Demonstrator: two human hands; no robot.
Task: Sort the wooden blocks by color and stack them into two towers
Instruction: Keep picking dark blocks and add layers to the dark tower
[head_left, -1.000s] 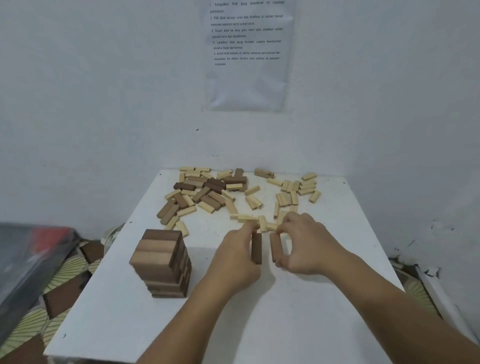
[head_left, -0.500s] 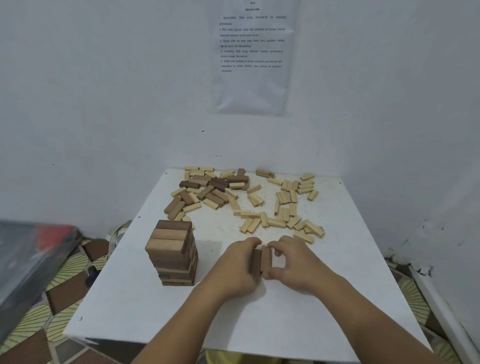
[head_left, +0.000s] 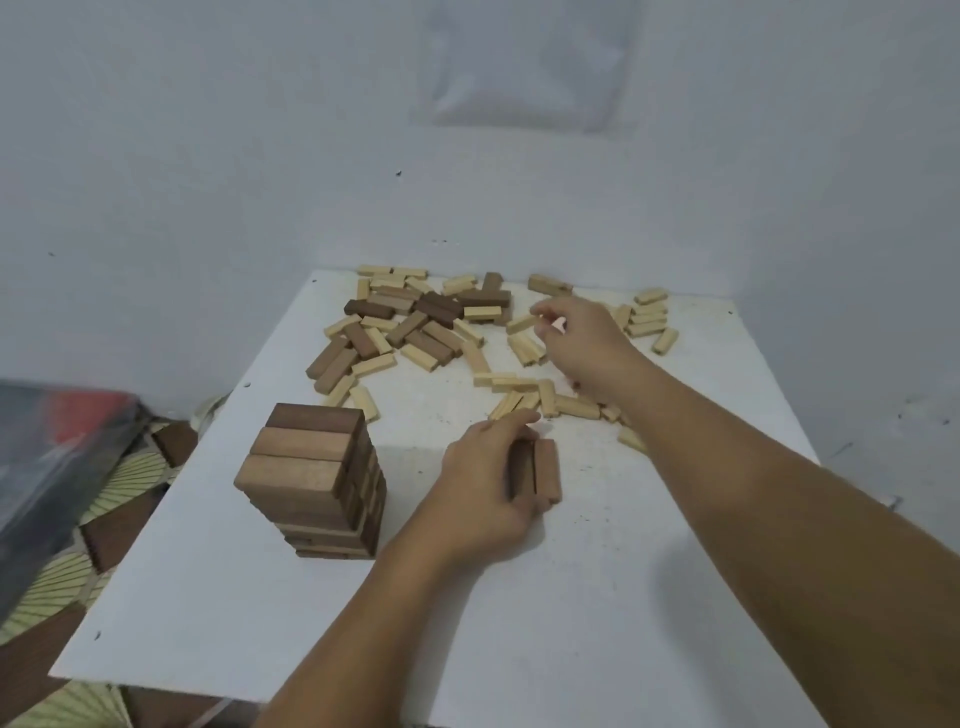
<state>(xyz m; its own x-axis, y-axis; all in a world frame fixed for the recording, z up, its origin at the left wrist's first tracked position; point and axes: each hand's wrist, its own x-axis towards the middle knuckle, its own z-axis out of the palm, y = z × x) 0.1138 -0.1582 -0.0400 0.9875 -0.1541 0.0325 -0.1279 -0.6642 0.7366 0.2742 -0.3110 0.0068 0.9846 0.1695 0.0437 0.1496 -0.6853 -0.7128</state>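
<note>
Two dark brown wooden blocks (head_left: 544, 470) are gripped side by side on the white surface (head_left: 571, 597) by the left hand (head_left: 480, 486), near the dark brown block tower (head_left: 306, 478); a pale wooden block (head_left: 521, 324) is pinched by the right hand (head_left: 584, 340) further back.

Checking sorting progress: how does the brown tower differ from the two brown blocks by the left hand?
The brown tower rises many layers; the two brown blocks lie side by side flat on the table. The tower stands untouched; the left hand holds the two blocks. Both are brown wood.
</note>
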